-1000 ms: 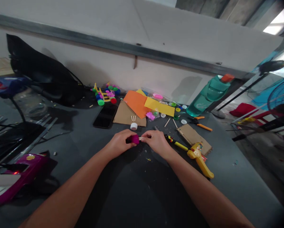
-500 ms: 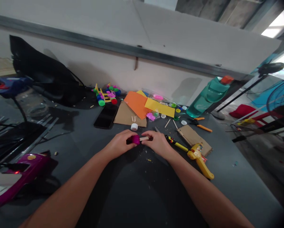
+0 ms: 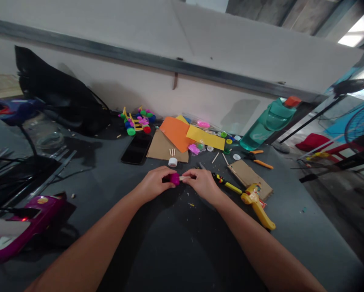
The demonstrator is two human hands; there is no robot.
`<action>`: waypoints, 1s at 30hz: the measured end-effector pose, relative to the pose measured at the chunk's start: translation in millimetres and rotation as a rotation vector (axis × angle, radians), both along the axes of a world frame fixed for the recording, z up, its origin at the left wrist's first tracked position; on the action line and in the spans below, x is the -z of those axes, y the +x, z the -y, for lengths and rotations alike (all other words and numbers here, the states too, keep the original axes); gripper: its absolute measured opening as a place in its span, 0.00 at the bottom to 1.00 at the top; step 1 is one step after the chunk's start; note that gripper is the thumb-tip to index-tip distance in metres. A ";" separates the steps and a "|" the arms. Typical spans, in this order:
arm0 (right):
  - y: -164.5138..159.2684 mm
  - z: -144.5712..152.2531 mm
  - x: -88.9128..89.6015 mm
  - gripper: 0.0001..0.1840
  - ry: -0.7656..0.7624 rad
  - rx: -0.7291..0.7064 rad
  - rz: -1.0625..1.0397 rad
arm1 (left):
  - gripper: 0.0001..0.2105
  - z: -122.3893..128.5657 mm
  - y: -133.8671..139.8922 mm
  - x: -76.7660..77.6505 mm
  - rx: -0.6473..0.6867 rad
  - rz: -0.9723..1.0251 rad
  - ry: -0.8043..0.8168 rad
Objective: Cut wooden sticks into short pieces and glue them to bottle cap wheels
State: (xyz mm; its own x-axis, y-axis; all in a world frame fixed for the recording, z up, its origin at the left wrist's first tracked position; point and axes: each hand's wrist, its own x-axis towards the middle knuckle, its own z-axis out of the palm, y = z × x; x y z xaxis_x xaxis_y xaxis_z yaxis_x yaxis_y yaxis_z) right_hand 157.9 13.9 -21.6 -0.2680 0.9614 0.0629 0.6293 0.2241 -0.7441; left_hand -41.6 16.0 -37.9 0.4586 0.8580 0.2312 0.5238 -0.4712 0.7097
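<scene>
Near the middle of the dark table, my left hand [image 3: 155,183] is closed around a small magenta piece [image 3: 175,179], whose exact kind I cannot make out. My right hand [image 3: 202,182] pinches short wooden sticks [image 3: 183,177] that reach to the right side of the magenta piece. Whether the sticks go into it or only touch it is hidden. Just beyond the hands stands a white bottle cap [image 3: 172,162]. Several short stick pieces [image 3: 172,152] lie on a brown cardboard sheet [image 3: 157,148]. Small scraps dot the table below the hands.
At right lie a yellow glue gun [image 3: 255,200], a cardboard block [image 3: 245,174] and orange-handled pliers [image 3: 261,162]. A teal bottle [image 3: 265,125] leans near the wall. Behind are a black phone [image 3: 136,148], orange paper [image 3: 176,132] and colourful toys [image 3: 138,121]. A magenta power strip [image 3: 42,221] sits left.
The hands hold almost the same pose. My right fingers have shifted very slightly on the sticks, and the view has moved a little.
</scene>
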 end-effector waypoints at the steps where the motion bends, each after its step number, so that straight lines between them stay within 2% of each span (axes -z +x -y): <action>1: -0.1 -0.4 0.6 0.06 -0.003 0.003 -0.004 | 0.15 -0.1 0.1 -0.1 -0.001 0.000 0.000; 30: -1.8 -3.7 4.1 0.06 -0.047 0.025 -0.027 | 0.15 -1.0 -0.2 1.4 0.010 -0.020 0.030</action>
